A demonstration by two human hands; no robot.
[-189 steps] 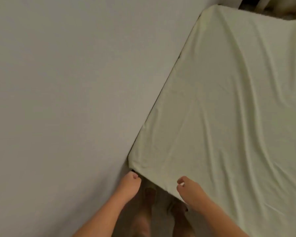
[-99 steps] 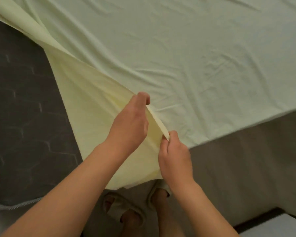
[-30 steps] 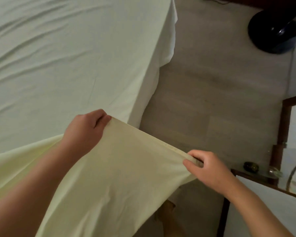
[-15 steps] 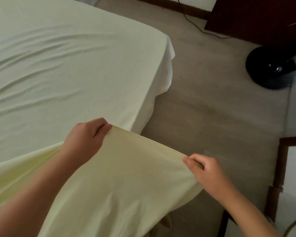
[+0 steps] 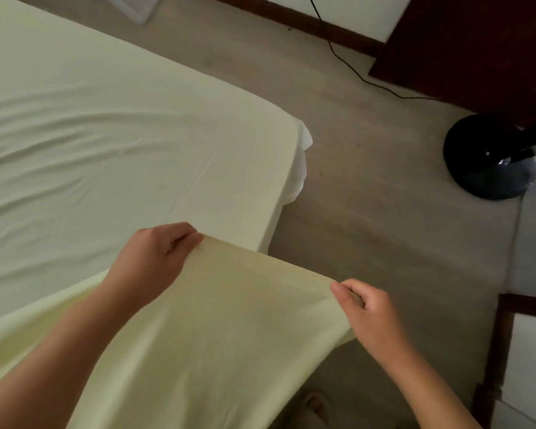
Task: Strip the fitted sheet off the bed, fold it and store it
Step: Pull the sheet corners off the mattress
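Note:
The pale yellow fitted sheet (image 5: 112, 144) covers most of the bed, which fills the left half of the view. One loose end of it (image 5: 235, 329) is lifted off the mattress and stretched taut between my hands. My left hand (image 5: 155, 258) is shut on the sheet's edge above the bed's near side. My right hand (image 5: 365, 308) pinches the same edge further right, over the floor. The far right corner of the sheet (image 5: 297, 168) still hangs over the mattress corner.
Beige floor (image 5: 369, 212) lies to the right of the bed. A black round fan base (image 5: 489, 162) stands at the right, with a black cable (image 5: 347, 66) running to the wall. Dark wooden furniture (image 5: 464, 41) is at the upper right, a wood-framed panel (image 5: 505, 351) at the lower right.
Over the last second my view tilted up, showing more floor and the wall. My hands keep the same grip, holding the sheet's edge stretched. Earlier I pulled the corner off by the wall.

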